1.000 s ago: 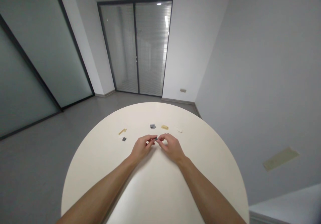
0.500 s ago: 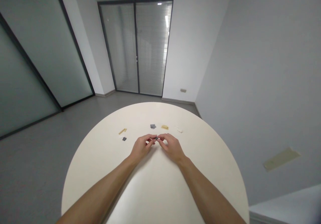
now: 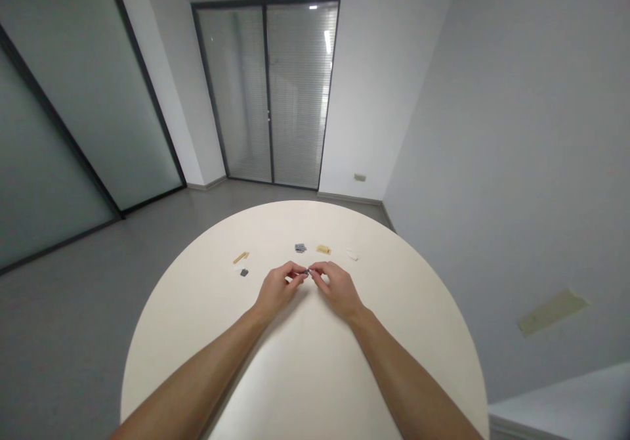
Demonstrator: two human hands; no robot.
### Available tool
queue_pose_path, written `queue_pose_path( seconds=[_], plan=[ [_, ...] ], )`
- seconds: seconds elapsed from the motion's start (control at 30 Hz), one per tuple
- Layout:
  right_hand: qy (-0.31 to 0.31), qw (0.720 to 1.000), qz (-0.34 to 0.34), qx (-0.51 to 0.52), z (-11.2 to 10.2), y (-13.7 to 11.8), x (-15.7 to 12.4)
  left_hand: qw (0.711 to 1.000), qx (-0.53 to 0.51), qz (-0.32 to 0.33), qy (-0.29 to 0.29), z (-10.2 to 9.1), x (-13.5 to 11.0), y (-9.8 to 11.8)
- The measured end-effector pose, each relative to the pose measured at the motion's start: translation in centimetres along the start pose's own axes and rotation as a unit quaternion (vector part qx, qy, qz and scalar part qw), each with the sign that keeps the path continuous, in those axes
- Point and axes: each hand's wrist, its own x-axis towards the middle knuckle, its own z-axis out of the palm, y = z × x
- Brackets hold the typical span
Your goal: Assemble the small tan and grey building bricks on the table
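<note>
Above the middle of a round white table (image 3: 305, 361), both my hands meet at a small dark piece (image 3: 306, 272). Its exact kind is too small to make out. My left hand (image 3: 279, 286) pinches it from the left between thumb and fingers. From the other side, the fingertips of my right hand (image 3: 337, 286) close on it too. Just beyond the hands lie a cluster of grey pieces (image 3: 300, 248) and a tan piece (image 3: 323, 249). White pieces (image 3: 352, 255) rest to the right of these.
Left of my hands are long tan pieces (image 3: 240, 257) and a dark grey piece (image 3: 244, 272). Past the table stands a dark-framed glass door (image 3: 268, 98) with blinds. A grey-white wall (image 3: 516, 164) rises on the right, with a strip of tape (image 3: 552, 312) on it.
My hands stay almost in place. The fingers have shifted slightly around the small dark piece, and its angle looks a little different. The pieces on the table have not moved.
</note>
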Motion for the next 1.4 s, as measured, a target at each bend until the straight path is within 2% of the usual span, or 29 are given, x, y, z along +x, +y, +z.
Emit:
queue_pose_path(
  seconds=[0.37, 1.4],
  plan=[
    [-0.005, 1.000, -0.004, 0.002, -0.33, -0.58, -0.05, 1.000, -0.001, 0.021, 0.011, -0.01, 0.07, -0.01],
    [-0.015, 1.000, -0.003, 0.003, -0.29, -0.51, 0.03, 1.000, 0.006, -0.009, -0.006, 0.10, -0.11, -0.12]
  ],
)
